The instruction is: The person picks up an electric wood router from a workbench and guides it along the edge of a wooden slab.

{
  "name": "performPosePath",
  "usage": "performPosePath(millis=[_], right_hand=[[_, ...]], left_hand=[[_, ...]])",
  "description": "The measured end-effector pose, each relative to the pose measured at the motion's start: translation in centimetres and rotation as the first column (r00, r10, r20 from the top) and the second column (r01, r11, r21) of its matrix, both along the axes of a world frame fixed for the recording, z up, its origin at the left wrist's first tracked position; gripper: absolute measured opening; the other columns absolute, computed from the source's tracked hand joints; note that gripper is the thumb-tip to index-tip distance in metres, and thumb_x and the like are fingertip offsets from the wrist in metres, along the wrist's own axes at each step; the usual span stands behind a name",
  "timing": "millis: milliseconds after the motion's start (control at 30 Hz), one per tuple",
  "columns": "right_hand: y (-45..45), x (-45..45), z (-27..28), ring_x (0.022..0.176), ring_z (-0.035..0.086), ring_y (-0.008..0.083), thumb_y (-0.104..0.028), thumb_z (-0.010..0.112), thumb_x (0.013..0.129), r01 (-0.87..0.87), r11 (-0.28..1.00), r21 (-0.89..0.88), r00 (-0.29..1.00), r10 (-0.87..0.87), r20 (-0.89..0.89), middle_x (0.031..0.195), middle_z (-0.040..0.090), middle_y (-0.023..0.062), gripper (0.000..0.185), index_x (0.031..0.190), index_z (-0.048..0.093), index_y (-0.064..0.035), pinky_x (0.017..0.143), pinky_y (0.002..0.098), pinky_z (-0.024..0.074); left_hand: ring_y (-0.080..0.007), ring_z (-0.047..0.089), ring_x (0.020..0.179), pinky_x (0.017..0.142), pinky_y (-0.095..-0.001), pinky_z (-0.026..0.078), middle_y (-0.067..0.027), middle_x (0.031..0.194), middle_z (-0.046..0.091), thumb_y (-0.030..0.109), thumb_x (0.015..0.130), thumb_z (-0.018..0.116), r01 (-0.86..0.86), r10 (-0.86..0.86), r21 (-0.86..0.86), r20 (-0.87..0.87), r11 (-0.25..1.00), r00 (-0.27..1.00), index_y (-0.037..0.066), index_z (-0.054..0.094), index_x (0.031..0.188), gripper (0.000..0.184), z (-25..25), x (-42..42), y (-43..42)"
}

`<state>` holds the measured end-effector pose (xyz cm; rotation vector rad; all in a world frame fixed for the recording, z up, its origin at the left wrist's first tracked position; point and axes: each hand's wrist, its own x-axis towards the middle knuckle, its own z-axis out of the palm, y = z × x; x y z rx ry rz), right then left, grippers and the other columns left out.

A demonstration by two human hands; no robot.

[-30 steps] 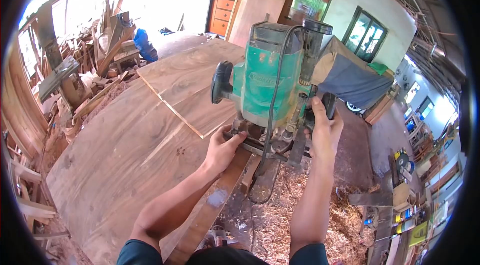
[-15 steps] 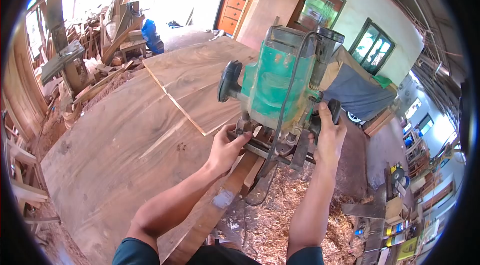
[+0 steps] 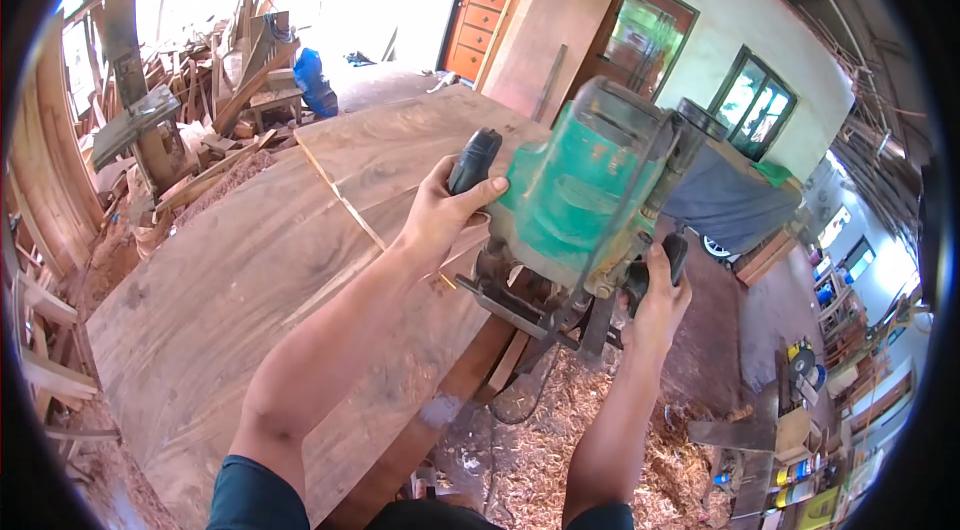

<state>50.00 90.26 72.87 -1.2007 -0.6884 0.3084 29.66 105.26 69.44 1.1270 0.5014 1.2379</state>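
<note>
Left hand [image 3: 437,220] and right hand [image 3: 660,305] clamped round the green router [image 3: 575,195]'s handles [image 3: 474,160] near the counter [image 3: 220,300] edge; needs steady, even support.

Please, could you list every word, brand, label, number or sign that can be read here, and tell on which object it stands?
No text can be read.
Router: any brand on its body is too blurred.
Containers at lower right: any print is too small.

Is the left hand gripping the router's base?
No, the left hand grips the black side handle of the green router.
</note>
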Motion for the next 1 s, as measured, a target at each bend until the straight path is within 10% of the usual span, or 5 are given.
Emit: performPosePath(millis=[1000], right_hand=[[-3.7, -0.7, 1.3, 0.054, 0.057, 0.0159, -0.053, 0.065, 0.087, -0.215, 0.974, -0.074, 0.966, 0.201, -0.162, 0.081, 0.06, 0.0076, 0.054, 0.105, 0.06, -0.0019, 0.039, 0.0272, 0.0436]], left_hand=[[-0.0097, 0.056, 0.068, 0.06, -0.0265, 0.046, -0.0032, 0.079, 0.063, 0.018, 0.086, 0.071, -0.243, 0.259, 0.118, -0.145, 0.963, 0.955, -0.005, 0.063, 0.107, 0.033, 1.7, -1.6, -2.9]])
